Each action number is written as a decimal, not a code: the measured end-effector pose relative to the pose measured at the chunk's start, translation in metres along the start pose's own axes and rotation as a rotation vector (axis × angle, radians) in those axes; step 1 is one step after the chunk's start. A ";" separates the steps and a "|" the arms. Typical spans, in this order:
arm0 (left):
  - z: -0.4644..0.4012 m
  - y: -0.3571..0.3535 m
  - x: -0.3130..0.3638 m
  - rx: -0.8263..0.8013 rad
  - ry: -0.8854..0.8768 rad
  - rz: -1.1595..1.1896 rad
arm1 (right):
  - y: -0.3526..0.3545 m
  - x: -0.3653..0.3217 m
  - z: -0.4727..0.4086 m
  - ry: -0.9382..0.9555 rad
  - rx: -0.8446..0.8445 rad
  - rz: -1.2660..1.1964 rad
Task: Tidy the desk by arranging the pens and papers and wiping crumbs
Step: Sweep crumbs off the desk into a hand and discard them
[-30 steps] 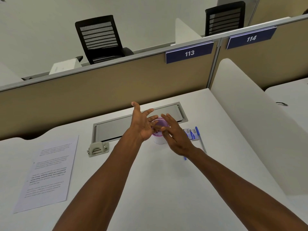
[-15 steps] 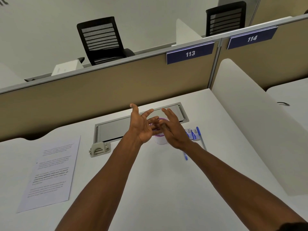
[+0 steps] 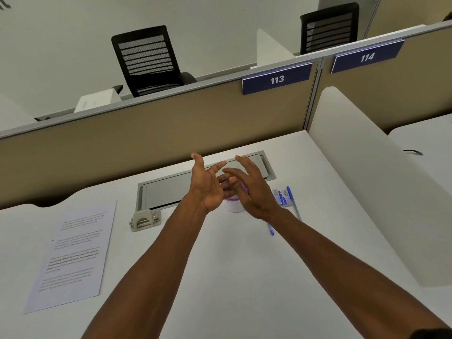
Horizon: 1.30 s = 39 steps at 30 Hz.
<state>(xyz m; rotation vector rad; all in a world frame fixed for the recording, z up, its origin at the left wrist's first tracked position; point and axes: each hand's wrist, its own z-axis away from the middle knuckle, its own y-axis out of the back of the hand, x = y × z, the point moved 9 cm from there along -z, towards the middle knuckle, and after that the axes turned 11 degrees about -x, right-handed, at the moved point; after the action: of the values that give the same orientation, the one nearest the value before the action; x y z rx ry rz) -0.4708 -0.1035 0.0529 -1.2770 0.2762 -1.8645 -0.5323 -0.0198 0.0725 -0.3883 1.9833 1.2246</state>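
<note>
Above a small white cup (image 3: pixel 234 206) with a purple rim, mid-desk: left hand (image 3: pixel 209 186) and right hand (image 3: pixel 254 190), both with fingers spread and loose, fingertips overlapping over the cup's mouth — nothing gripped by either. Cup mostly hidden behind the hands, contents not visible. Just right of the cup, a small white-and-blue packet (image 3: pixel 282 196) and a blue-capped pen (image 3: pixel 293 202) lying side by side on the white desk (image 3: pixel 220 277); tip of a second blue pen (image 3: pixel 271 230) poking out beneath the right wrist. Far left, well apart from the hands — one printed paper sheet (image 3: pixel 73 258), flat, slightly skewed. Behind the hands, a closed grey cable hatch (image 3: pixel 171 189) with a beige clip-like fitting (image 3: pixel 144 220) at its near left corner. Crumbs too small to make out.
</note>
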 end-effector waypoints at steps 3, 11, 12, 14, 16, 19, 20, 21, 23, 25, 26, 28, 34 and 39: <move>-0.004 -0.004 -0.004 -0.026 0.029 0.006 | -0.006 -0.009 -0.001 0.062 -0.070 0.019; -0.007 -0.018 -0.017 -0.025 0.102 -0.050 | 0.007 0.024 0.011 -0.082 0.046 0.069; -0.008 -0.018 -0.018 -0.024 0.110 -0.052 | 0.009 0.025 0.010 -0.094 0.049 0.058; -0.009 -0.019 -0.020 -0.017 0.112 -0.049 | 0.010 0.019 0.008 -0.061 0.013 0.051; -0.010 -0.018 -0.020 -0.002 0.104 -0.047 | 0.004 0.015 0.007 -0.002 -0.041 0.078; -0.010 -0.017 -0.020 0.004 0.098 -0.035 | 0.007 0.023 0.005 -0.053 -0.019 0.108; -0.010 -0.017 -0.019 -0.003 0.097 -0.029 | 0.010 0.025 0.004 -0.083 -0.001 0.095; -0.011 -0.018 -0.019 -0.009 0.098 -0.023 | 0.012 0.025 0.003 -0.092 0.007 0.079; -0.012 -0.016 -0.017 0.000 0.086 -0.003 | 0.013 0.019 0.000 -0.049 0.005 0.060; -0.011 -0.015 -0.015 0.009 0.072 0.015 | 0.015 0.011 -0.002 0.013 0.034 0.058; -0.010 -0.015 -0.014 0.011 0.071 0.016 | 0.015 0.009 -0.003 0.033 0.055 0.053; -0.009 -0.016 -0.013 -0.007 0.070 0.004 | 0.015 0.004 -0.007 0.047 0.075 0.017; -0.008 -0.010 -0.003 0.015 0.044 -0.174 | 0.018 -0.005 -0.022 0.023 -0.039 -0.204; -0.005 -0.012 0.004 0.023 0.060 -0.344 | 0.021 0.001 -0.029 -0.016 -0.049 -0.231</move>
<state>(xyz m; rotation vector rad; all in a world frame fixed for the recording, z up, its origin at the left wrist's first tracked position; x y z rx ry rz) -0.4819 -0.1004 0.0601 -1.3176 0.0674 -2.1908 -0.5585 -0.0339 0.0920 -0.6126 1.8399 1.1269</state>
